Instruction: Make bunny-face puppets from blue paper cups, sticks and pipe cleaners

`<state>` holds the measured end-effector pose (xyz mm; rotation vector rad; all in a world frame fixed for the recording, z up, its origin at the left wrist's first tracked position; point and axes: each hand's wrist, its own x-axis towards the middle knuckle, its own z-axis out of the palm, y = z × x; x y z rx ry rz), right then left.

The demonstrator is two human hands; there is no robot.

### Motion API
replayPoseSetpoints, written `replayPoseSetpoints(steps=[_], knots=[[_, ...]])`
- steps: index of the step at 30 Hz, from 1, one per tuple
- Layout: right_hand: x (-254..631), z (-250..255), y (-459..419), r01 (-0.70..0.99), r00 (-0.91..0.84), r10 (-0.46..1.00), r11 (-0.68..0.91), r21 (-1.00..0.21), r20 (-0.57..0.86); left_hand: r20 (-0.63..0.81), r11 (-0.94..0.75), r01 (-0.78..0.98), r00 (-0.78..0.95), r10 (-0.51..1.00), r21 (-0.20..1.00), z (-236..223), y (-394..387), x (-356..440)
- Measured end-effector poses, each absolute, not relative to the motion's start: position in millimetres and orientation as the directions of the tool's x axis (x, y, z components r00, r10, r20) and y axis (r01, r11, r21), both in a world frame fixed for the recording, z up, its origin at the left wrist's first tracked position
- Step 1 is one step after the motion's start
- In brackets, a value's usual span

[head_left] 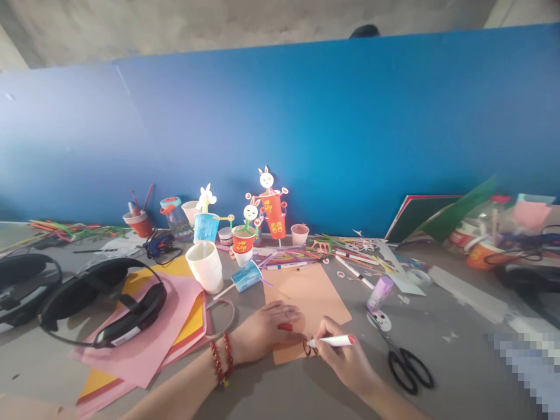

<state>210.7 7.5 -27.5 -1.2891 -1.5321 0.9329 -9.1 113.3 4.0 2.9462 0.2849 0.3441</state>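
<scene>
A sheet of light orange paper (312, 291) lies on the table in front of me. My left hand (266, 329) rests flat across its left side, fingers stretched out. Beside that hand's thumb is a small red piece (285, 327), perhaps a marker cap; I cannot tell whether the hand grips it. My right hand (345, 361) is closed round a white marker (335, 340) with a red end, its tip down at the paper's lower edge. Dark curved lines (308, 347) show on the paper there, partly hidden by the fingers.
Black-handled scissors (409, 368) and a purple glue stick (380, 293) are to the right. Stacked white cups (205, 267), a blue painted cup (247, 276) and rabbit-topped red cups (272, 213) stand beyond. A black headset (131, 303) sits on pink paper (153, 350) at left. A blue partition (306, 128) rises behind.
</scene>
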Motion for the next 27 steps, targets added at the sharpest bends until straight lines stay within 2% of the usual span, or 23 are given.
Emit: replayPoseSetpoints(steps=[9, 15, 27], knots=[[211.1, -25.0, 7.7, 0.36, -0.058, 0.986, 0.167, -0.918, 0.157, 0.248, -0.984, 0.149, 0.954, 0.169, 0.095, 1.3, 114.2, -7.7], [211.1, -26.2, 7.7, 0.413, -0.053, 0.985, 0.17, -0.895, 0.163, 0.26, -0.986, 0.146, 0.952, 0.163, 0.084, 1.6, 113.3, -7.3], [210.1, -24.5, 7.1, 0.414, -0.07, 0.986, 0.166, -0.895, 0.151, 0.247, -0.985, 0.152, 0.954, 0.168, 0.081, -1.5, 114.1, -8.2]])
